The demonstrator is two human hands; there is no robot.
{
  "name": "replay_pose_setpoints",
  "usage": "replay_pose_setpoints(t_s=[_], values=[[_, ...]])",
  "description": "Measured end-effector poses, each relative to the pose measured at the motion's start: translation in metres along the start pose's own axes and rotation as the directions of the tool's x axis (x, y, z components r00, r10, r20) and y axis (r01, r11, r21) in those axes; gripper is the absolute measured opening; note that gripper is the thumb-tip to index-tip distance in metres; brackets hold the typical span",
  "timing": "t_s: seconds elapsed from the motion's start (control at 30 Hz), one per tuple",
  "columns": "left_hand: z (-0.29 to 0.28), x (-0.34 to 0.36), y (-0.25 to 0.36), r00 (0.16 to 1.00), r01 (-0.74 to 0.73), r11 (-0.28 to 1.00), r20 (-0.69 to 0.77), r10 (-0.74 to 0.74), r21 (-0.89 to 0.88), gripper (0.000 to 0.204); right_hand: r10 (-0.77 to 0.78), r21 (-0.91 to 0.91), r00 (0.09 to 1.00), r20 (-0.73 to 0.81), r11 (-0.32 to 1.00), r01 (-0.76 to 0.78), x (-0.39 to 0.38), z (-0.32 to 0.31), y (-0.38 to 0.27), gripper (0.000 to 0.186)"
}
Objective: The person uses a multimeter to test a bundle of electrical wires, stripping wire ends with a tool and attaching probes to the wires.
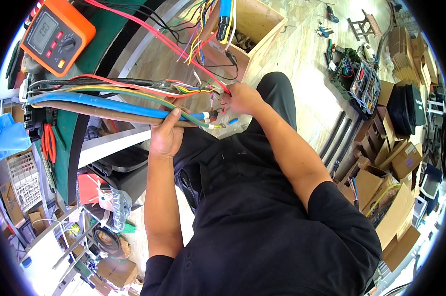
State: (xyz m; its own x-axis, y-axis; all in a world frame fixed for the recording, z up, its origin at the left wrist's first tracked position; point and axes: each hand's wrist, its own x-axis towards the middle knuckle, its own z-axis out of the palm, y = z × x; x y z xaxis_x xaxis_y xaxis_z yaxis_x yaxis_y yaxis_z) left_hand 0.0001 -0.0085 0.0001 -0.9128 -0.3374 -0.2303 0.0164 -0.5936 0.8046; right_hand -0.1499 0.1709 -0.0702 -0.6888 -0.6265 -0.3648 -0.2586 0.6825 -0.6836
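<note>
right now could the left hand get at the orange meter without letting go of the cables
Probably not. The left hand is wrapped around the cable bundle, and the orange meter sits well up the green bench, apart from it. Its grip would likely have to release first.

Pale wood-look floor (pixel 307 64) is soaking up bright daylight here, pretty washed out toward the top. An open plywood crate (pixel 255 29) is sitting on it, and cardboard boxes (pixel 398 197) are piling up all along the right side. A parts organizer (pixel 363 86) full of small bits is lying open near some black tubes (pixel 339 135). On the left, a green-topped counter (pixel 70 143) is running up the frame, with white metal shelving (pixel 60 232) sitting below it.
</note>
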Motion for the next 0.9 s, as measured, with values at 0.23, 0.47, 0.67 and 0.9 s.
replay_pose_setpoints(t_s=[0.23, 0.47, 0.67, 0.9], values=[[0.001, -0.001, -0.013, 0.987, -0.087, 0.985, -0.123, 0.106, 0.152, 0.035, 0.031, -0.183, 0.998, -0.050, 0.982, -0.040, -0.028, -0.041, -0.017, 0.040], [0.021, -0.047, 0.019, 0.952, 0.301, 0.357, -0.302, -0.054, 0.885, 0.033, 0.043, -0.070, 0.981, -0.191, 0.996, -0.057, -0.073, -0.081, -0.035, 0.046], [0.088, -0.061, 0.005, 0.985, -0.112, 0.428, 0.156, -0.068, 0.897, 0.053, -0.220, 0.175, 0.960, -0.173, 0.952, 0.249, -0.116, -0.103, -0.080, 0.030], [0.084, -0.040, -0.074, 0.932, -0.333, 0.588, 0.353, 0.086, 0.737, 0.022, -0.343, 0.378, 0.929, -0.137, 0.849, 0.369, -0.132, -0.094, -0.105, 0.021]])
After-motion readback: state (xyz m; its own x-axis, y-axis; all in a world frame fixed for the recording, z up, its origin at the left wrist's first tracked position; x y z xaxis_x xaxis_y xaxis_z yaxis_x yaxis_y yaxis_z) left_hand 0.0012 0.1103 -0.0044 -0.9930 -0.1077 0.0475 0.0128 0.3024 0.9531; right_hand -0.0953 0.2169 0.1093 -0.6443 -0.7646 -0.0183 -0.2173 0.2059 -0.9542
